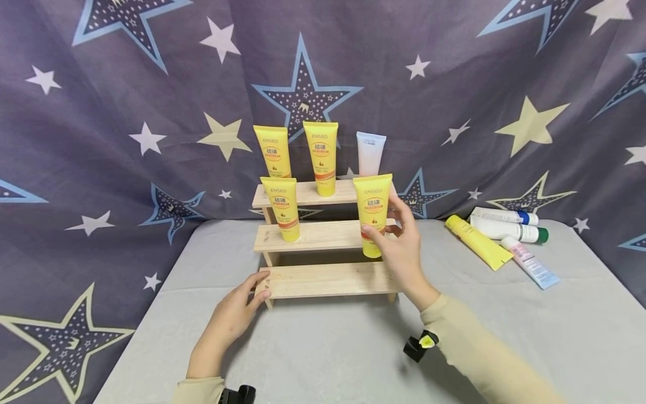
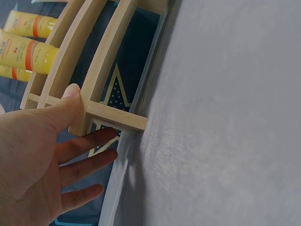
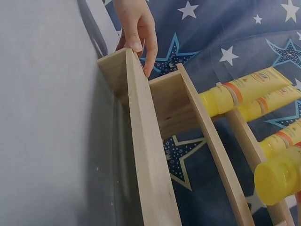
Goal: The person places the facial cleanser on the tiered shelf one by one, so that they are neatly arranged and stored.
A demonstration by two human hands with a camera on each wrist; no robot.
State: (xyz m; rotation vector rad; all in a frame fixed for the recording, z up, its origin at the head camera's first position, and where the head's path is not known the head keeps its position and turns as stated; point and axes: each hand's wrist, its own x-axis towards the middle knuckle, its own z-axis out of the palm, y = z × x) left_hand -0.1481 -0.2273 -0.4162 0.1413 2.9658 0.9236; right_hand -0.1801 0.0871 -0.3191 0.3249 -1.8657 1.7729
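My right hand (image 1: 404,252) grips a yellow squeeze tube (image 1: 374,196), thumb in front, by the right end of the middle shelf; whether its cap touches the wood I cannot tell. My left hand (image 1: 234,308) holds the left end of the bottom shelf of a three-step wooden rack (image 1: 323,280) between thumb and forefinger; its other fingers are spread in the left wrist view. One yellow tube (image 1: 282,207) stands cap-down at the middle shelf's left. On the top shelf are another yellow tube (image 1: 321,157), a partly hidden yellow tube (image 1: 271,148) and a pale pink-white tube (image 1: 370,154).
Right of the rack, several tubes lie on the grey cloth (image 1: 323,353): a yellow tube (image 1: 476,241), a white tube with a green cap (image 1: 502,229), one with a blue cap (image 1: 499,215) and a pink-and-blue tube (image 1: 530,262). A star-patterned curtain (image 1: 353,67) hangs behind.
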